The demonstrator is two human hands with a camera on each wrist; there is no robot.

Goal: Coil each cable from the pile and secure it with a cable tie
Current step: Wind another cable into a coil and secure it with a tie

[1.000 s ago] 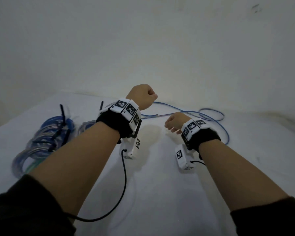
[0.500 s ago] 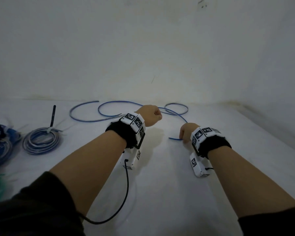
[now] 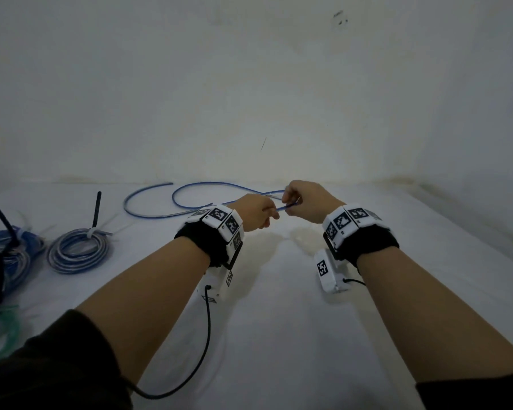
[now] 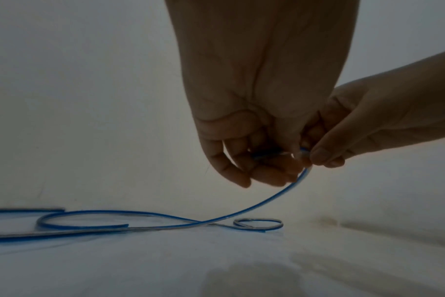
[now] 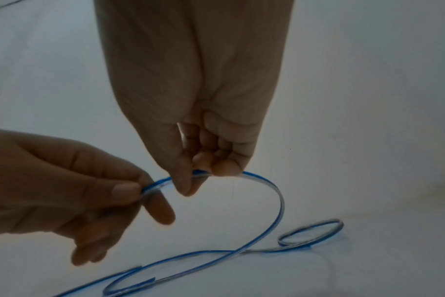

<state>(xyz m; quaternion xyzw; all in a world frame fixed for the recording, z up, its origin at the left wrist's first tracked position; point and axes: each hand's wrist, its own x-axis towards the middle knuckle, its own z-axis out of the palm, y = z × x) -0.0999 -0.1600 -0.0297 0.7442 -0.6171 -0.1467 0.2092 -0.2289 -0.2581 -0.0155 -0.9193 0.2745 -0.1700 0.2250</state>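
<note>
White desk point(image 3: 279, 335) under your arms carries most of the blue cable point(image 3: 190, 207), which trails away to your left in loose curves and one small loop. Its near end rises to your hands: your left hand point(image 3: 253, 213) and right hand point(image 3: 307, 202) both pinch it, almost touching. It looks thin, flat and springy.

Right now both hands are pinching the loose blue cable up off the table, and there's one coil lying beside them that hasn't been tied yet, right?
Not quite: the coil already has a tie round it, as the head view shows. The rest holds: left hand and right hand pinch the blue cable above the table.
</note>
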